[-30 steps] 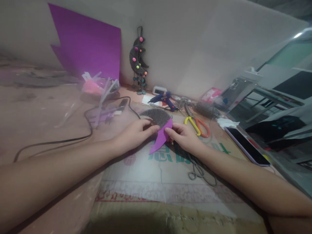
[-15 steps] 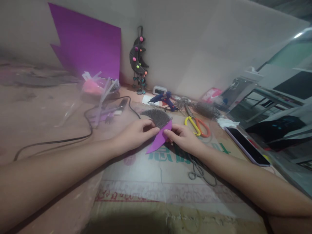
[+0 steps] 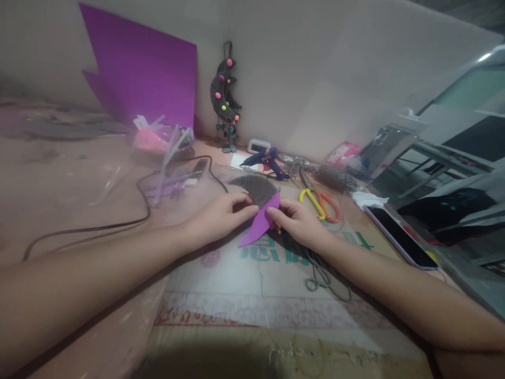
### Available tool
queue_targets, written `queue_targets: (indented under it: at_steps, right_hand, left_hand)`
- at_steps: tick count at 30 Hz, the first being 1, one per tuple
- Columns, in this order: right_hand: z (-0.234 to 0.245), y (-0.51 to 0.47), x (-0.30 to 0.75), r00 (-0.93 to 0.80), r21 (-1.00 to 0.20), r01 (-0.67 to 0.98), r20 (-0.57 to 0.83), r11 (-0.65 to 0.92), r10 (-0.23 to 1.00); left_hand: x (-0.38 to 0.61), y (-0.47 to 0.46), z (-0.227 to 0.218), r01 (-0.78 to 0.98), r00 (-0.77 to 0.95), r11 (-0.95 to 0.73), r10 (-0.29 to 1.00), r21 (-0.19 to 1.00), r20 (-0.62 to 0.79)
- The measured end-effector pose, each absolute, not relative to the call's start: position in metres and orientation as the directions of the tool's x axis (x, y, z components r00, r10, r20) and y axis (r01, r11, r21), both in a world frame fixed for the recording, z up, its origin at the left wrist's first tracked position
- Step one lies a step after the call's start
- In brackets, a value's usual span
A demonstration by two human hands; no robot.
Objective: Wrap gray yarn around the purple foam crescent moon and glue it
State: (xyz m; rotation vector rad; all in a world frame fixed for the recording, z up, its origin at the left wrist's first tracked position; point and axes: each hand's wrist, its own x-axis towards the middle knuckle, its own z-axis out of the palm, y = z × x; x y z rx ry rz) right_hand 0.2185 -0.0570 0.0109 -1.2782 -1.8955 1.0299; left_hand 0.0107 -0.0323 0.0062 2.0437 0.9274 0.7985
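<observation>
A purple crescent-shaped cutout (image 3: pixel 258 225), partly wound with grey yarn (image 3: pixel 256 188), lies on a flattened cardboard sheet (image 3: pixel 252 295). My left hand (image 3: pixel 219 217) pinches the crescent from the left, its thumb and fingers closed on the yarn-covered part. My right hand (image 3: pixel 295 222) grips the crescent from the right, with its thumb pressed on the purple edge. Thin grey yarn (image 3: pixel 321 273) trails from under my right hand toward me.
Yellow and orange scissors (image 3: pixel 321 204), a blue glue gun (image 3: pixel 265 159) and a phone (image 3: pixel 398 236) lie to the right and behind. A finished yarn moon (image 3: pixel 223 97) and a purple sheet (image 3: pixel 145 73) lean on the wall. A black cable (image 3: pixel 142 210) crosses the left side.
The purple tip of the crescent has swung slightly back and forth under my fingers. Both hands stay in almost the same place.
</observation>
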Motion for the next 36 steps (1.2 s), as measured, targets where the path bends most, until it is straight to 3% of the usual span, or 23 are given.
queue_targets:
  at_steps: [36]
  right_hand:
    - [0.0129,-0.0584,0.2183,-0.347,-0.825,0.499,0.093,0.267,0.933]
  left_hand:
    - [0.0117,-0.0342,0.0071,0.281,0.533,-0.450,0.807,0.848,0.252]
